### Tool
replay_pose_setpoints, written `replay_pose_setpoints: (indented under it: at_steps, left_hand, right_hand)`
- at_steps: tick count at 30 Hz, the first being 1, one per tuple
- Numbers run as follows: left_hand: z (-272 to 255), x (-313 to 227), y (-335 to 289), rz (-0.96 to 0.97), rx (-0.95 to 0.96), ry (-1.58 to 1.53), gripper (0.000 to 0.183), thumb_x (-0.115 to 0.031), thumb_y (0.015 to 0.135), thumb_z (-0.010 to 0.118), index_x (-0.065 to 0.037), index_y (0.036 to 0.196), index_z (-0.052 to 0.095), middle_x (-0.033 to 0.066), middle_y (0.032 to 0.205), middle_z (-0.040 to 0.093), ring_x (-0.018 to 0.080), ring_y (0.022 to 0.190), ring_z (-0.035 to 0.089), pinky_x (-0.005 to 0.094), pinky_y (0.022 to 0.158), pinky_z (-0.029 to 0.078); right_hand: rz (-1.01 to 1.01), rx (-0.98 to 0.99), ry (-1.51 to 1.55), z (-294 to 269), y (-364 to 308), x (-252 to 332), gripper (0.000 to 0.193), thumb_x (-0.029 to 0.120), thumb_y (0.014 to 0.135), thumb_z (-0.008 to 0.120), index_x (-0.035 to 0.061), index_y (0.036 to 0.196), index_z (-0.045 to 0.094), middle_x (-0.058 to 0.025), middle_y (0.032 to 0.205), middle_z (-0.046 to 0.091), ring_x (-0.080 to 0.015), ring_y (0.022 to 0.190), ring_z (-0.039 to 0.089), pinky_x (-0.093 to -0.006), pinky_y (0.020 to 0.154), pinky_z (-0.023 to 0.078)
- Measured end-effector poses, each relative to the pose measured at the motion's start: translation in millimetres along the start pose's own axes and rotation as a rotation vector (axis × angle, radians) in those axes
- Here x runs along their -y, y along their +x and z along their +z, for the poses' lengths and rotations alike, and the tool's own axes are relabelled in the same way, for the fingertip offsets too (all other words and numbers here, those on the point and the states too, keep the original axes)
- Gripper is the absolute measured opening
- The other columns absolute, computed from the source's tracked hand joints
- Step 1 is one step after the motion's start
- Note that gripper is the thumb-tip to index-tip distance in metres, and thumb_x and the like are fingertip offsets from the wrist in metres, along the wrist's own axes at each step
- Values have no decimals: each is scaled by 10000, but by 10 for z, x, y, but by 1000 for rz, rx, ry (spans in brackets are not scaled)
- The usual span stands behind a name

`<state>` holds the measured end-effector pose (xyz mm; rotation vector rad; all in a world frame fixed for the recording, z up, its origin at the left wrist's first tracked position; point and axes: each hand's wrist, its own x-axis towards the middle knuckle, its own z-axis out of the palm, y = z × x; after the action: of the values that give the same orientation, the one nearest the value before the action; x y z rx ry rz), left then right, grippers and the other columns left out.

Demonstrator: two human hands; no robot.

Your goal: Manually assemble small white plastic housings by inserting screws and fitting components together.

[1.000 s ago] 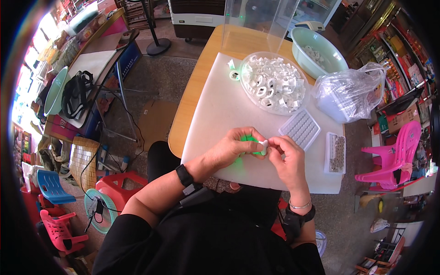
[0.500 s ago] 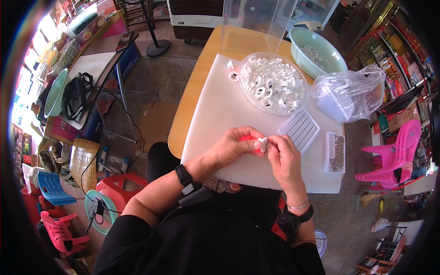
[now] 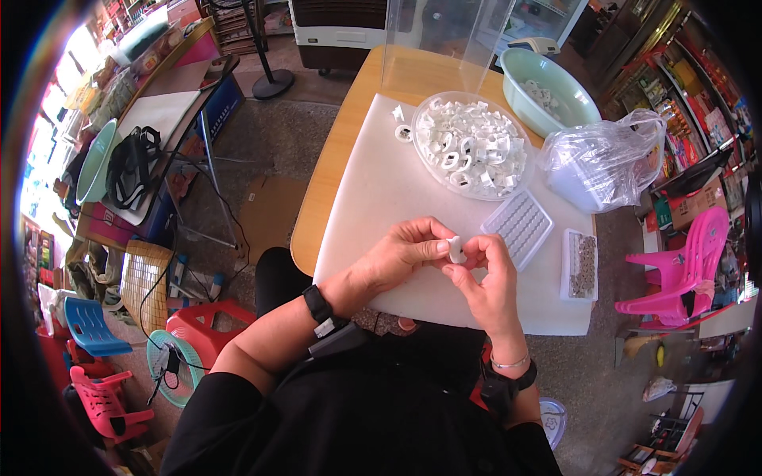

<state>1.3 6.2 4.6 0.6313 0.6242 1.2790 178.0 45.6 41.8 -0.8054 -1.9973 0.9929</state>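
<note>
My left hand (image 3: 410, 250) pinches a small white plastic piece (image 3: 456, 249) between thumb and fingers, above the near part of a white board (image 3: 373, 190). Close on its right side is my right hand (image 3: 488, 278), fingers curled and thumb bent toward the piece; anything small between those fingertips is hidden. Beyond the hands stands a round clear tray (image 3: 424, 165) heaped with white plastic parts (image 3: 476, 143). A white ribbed tray (image 3: 517, 226) lies just past my right hand, and a small white box (image 3: 569, 289) of tiny greyish pieces stands farther right.
Two loose white parts (image 3: 403, 132) lie left of the round tray. A pale green basin (image 3: 583, 111) and a clear plastic bag (image 3: 607, 163) are at the far right. A transparent box (image 3: 432, 55) stands at the table's back. Pink chair (image 3: 690, 274) right, red stool (image 3: 210, 321) left.
My right hand has shifted slightly, its thumb dropping lower and away from the fingers. The white piece has turned in my left fingers. A red tint on the left hand and the loose parts is gone.
</note>
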Motion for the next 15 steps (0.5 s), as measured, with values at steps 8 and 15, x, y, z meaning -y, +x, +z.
replay_pose_setpoints:
  at_steps: [8, 15]
  left_hand:
    - [-2, -7, -28, -23, -7, 165, 216, -190, 909, 669, -15, 1020, 608, 63, 913, 680, 130, 844, 631, 282, 798, 505]
    - [23, -9, -22, 19, 33, 173, 206, -197, 926, 649, -19, 1021, 611, 49, 947, 674, 118, 872, 615, 278, 806, 497]
  right_hand:
    - [31, 32, 0, 6, 13, -33, 266, 74, 722, 735, 31, 860, 512, -44, 792, 514, -143, 653, 516, -285, 596, 451]
    - [36, -9, 61, 29, 12, -53, 264, 70, 712, 733, 40, 844, 506, -26, 769, 502, -121, 629, 494, -263, 571, 436]
